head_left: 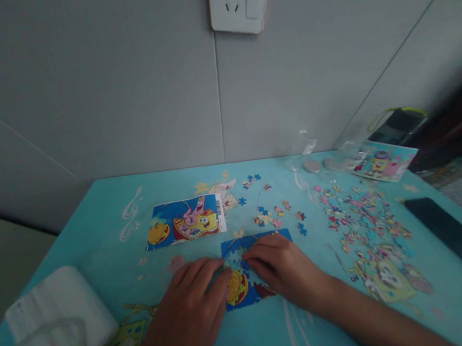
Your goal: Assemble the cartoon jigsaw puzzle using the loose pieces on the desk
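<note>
The left hand (198,300) and right hand (282,267), their fingertips set slightly apart from each other, touch the partly assembled jigsaw puzzle (256,293) near the middle of the blue table's (107,227) front edge, whether either pinches a piece being impossible to tell, with the reference card (186,220) beyond its left corner.

"Where can hands slide by?"
"On the left of the table (98,228), between the white box (60,328) and the flat picture card (190,221)."
"What's in the way?"
"The wall (141,94) blocks the back. Lots of little pieces (362,213) fill the right side, and a long dark thing (453,235) lies beyond them, near the edge."
</note>
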`<state>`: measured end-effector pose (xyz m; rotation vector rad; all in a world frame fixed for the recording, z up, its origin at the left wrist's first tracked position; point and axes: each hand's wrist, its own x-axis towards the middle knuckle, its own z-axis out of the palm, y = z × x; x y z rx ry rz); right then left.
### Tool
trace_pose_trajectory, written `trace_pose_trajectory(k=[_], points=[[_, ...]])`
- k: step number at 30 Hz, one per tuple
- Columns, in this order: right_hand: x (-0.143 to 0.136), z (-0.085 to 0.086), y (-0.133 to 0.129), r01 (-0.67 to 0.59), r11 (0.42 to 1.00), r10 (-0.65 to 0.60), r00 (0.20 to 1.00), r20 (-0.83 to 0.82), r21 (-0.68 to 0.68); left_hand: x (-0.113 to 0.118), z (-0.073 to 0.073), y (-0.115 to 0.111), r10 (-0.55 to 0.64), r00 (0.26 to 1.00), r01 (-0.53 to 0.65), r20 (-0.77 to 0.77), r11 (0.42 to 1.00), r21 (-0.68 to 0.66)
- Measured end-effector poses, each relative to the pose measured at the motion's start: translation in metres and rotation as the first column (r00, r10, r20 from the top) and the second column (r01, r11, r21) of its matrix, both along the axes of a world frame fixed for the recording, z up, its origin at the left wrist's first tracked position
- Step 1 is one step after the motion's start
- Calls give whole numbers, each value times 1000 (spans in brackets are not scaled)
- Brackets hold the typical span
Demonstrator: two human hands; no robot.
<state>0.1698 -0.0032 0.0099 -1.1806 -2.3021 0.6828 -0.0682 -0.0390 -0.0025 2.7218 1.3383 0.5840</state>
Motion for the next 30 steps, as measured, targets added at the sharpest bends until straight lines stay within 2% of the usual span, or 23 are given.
trace_pose_trajectory(k=[6, 11, 16, 22, 26, 30], points=[[-2, -3, 2, -20, 999, 19, 1000, 7, 48, -6, -6, 6, -26, 1000, 26, 15, 999, -35], [0, -10, 12, 22, 996, -38, 981, -192, -86, -5, -12, 21, 3, 990, 3, 142, 999, -42], [5, -12, 25, 128, 990, -137, 950, -282, -50, -2, -17, 37, 39, 978, -56, 207, 996, 76], [8, -13, 27, 238, 971, -219, 905, -364, 8, 5, -6, 49, 42, 976, -90, 215, 971, 220], [7, -16, 20, 272, 961, -239, 903, -357, 47, 19, 1, 51, 64, 980, -107, 190, 968, 227], [19, -14, 11, 324, 940, -274, 901, -335, 103, 30, -2, 45, 123, 973, -166, 194, 960, 225]])
